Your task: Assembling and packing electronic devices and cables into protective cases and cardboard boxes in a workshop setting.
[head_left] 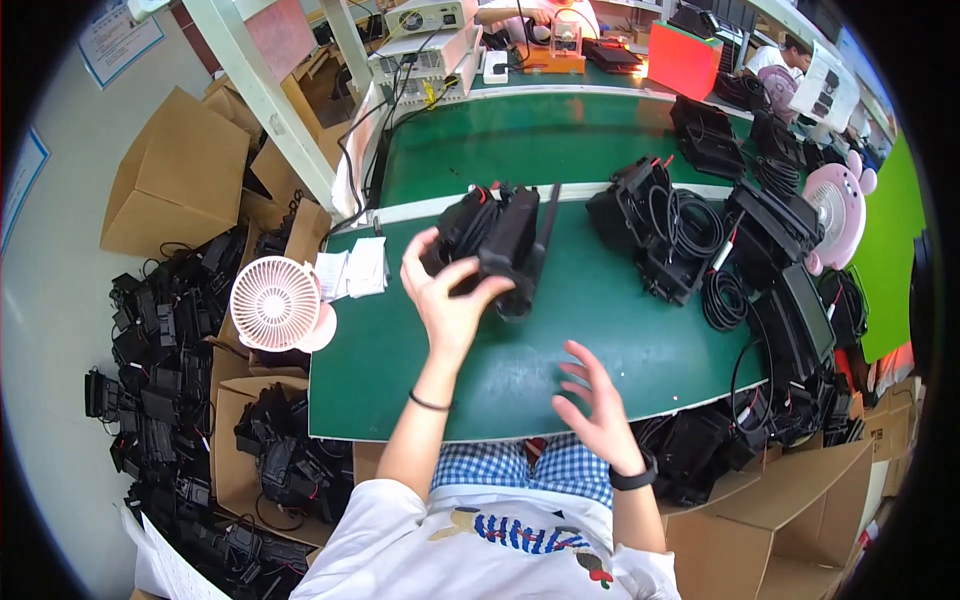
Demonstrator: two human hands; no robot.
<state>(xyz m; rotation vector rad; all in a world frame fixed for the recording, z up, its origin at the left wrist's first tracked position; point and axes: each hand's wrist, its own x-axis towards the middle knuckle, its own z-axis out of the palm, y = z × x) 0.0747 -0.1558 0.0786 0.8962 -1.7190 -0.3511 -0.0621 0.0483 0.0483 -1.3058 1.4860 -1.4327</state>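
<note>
My left hand (447, 297) grips a black boxy electrical unit (497, 240) and holds it up over the green table (560, 340). A black cable or strap hangs off the unit's right side. Nearer to me, my right hand (597, 407) hovers above the table's front edge with its fingers spread, holding nothing. It wears a black wristband; a thin black band sits on my left wrist.
More black units with coiled cables (690, 240) are heaped along the table's right side. A small pink fan (277, 303) stands at the left edge, another pink fan (838, 205) at the right. Cardboard boxes (270, 460) full of black units line the floor on the left.
</note>
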